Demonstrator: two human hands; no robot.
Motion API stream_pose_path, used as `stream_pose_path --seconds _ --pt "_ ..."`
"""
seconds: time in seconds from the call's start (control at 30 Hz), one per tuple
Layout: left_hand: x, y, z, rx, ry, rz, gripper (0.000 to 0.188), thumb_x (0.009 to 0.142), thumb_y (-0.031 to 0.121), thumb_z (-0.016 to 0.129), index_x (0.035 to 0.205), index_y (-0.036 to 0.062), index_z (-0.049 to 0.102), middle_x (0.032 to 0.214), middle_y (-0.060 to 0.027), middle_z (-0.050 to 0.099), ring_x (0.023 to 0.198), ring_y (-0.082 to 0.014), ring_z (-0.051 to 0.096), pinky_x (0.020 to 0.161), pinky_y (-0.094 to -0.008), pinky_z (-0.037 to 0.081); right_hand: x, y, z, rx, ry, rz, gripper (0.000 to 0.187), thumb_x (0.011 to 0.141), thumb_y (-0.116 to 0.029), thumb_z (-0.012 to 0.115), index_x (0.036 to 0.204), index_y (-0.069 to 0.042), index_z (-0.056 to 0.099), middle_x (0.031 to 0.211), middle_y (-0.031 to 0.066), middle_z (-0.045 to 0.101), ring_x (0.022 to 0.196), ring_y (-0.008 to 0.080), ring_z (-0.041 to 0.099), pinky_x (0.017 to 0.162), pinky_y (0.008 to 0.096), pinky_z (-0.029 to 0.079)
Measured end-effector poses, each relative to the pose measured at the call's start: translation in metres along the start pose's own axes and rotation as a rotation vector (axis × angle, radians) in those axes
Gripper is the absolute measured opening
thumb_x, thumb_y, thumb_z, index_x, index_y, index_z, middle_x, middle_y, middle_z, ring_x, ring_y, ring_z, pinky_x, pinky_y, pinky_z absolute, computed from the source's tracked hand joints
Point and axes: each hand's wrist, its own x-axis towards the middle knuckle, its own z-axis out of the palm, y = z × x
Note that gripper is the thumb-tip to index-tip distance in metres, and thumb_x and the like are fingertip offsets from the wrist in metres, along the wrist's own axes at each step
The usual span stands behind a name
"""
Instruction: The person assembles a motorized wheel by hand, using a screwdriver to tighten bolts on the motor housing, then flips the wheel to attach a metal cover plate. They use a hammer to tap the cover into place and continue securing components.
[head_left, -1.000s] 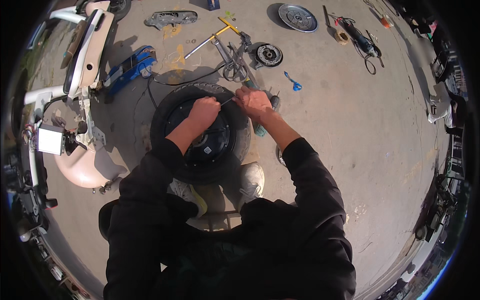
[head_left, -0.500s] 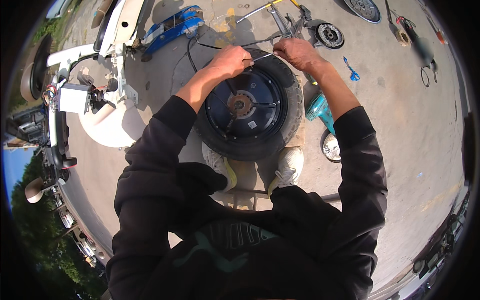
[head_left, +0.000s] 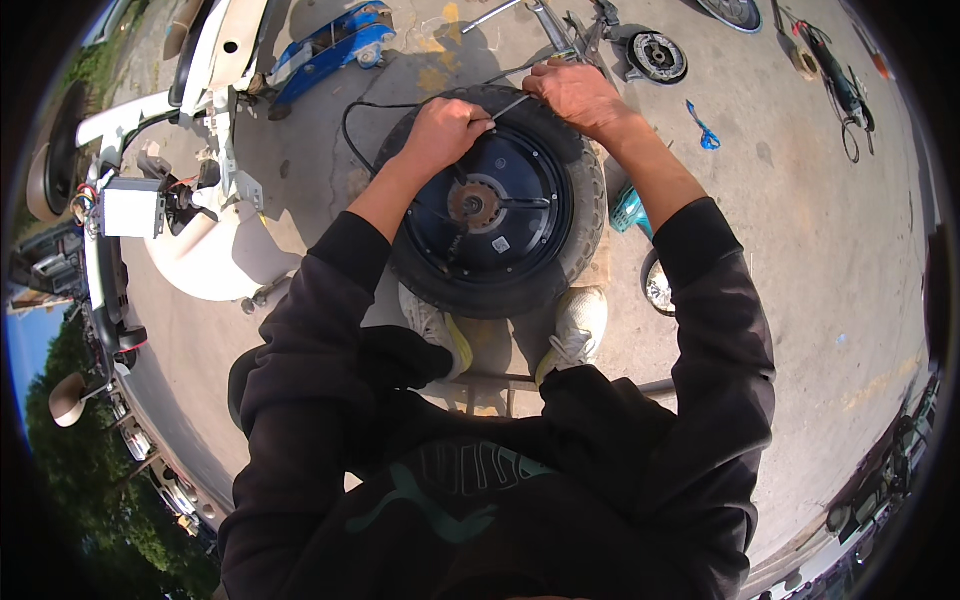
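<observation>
A hub-motor wheel with a black knobbly tyre (head_left: 585, 200) lies flat between my shoes. Its dark motor cover (head_left: 525, 175) faces up, ringed by small bolts, with a rusty brown centre (head_left: 475, 205). Over the far edge of the cover, a thin metal rod (head_left: 509, 107) runs slantwise between my hands. My left hand (head_left: 445, 132) closes round its lower end, down by the cover's rim. At the upper end, above the tyre, my right hand (head_left: 580, 95) is closed on the rod. Fingers hide both ends, so its exact kind cannot be made out.
A partly dismantled white scooter (head_left: 215, 240) stands at the left, beside a blue jack (head_left: 335, 50). To the right lie a teal power tool (head_left: 630, 212), a round dish of small parts (head_left: 658, 285), a brake plate (head_left: 657, 57), a blue strap (head_left: 705, 128) and a corded tool (head_left: 840, 85).
My right hand has moved left and slightly up, and my left hand a little left and down. The rod between them now slants more steeply. The whole view has shifted slightly.
</observation>
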Motion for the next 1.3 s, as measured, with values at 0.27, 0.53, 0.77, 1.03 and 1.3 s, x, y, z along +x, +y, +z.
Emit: stream_pose_path --seconds 0.27,0.53,0.77,1.03,1.3 --pt "0.000 0.007 0.003 0.067 -0.009 0.050 0.017 0.087 0.021 0.077 0.092 0.0051 0.080 0.085 -0.0151 0.074 0.079 -0.0363 0.071 0.074 -0.0438 0.057 0.005 0.000 0.003 -0.162 -0.062 -0.052 0.025 0.093 -0.017 0.059 0.114 -0.012 0.070 0.112 0.0026 0.068 0.112 0.0229 0.065 0.093 0.0349 0.057" --pt "-0.014 0.013 0.010 0.037 0.062 -0.103 0.017 0.087 0.022 0.077 0.094 0.0064 0.080 0.087 -0.0131 0.075 0.080 -0.0350 0.071 0.073 -0.0428 0.056 0.021 0.001 0.013 -0.205 -0.028 -0.136 0.023 0.091 -0.014 0.062 0.114 -0.013 0.068 0.110 0.0038 0.069 0.110 0.0229 0.069 0.088 0.0359 0.060" --pt "-0.012 0.023 0.013 0.153 0.066 -0.084 0.016 0.088 0.022 0.075 0.091 0.0071 0.080 0.086 -0.0119 0.073 0.079 -0.0354 0.070 0.071 -0.0440 0.056 0.004 0.005 0.016 -0.209 0.080 -0.166 0.021 0.091 -0.016 0.060 0.111 -0.011 0.066 0.106 0.0051 0.069 0.107 0.0229 0.070 0.087 0.0353 0.060" --pt "-0.016 0.029 0.023 0.150 0.111 -0.115 0.015 0.090 0.021 0.073 0.091 0.0073 0.079 0.085 -0.0108 0.071 0.078 -0.0351 0.070 0.071 -0.0456 0.056 -0.004 0.009 0.010 -0.136 -0.064 -0.063 0.023 0.089 -0.014 0.061 0.111 -0.009 0.065 0.108 0.0060 0.068 0.109 0.0255 0.068 0.091 0.0366 0.058" --pt "-0.010 0.025 0.019 0.293 0.017 0.006 0.013 0.092 0.018 0.069 0.089 0.0060 0.074 0.082 -0.0129 0.069 0.078 -0.0356 0.070 0.071 -0.0451 0.057 -0.021 0.002 0.014 0.174 0.004 0.089 0.025 0.103 -0.029 0.057 0.111 -0.006 0.065 0.106 0.0119 0.069 0.108 0.0331 0.066 0.089 0.0439 0.056"
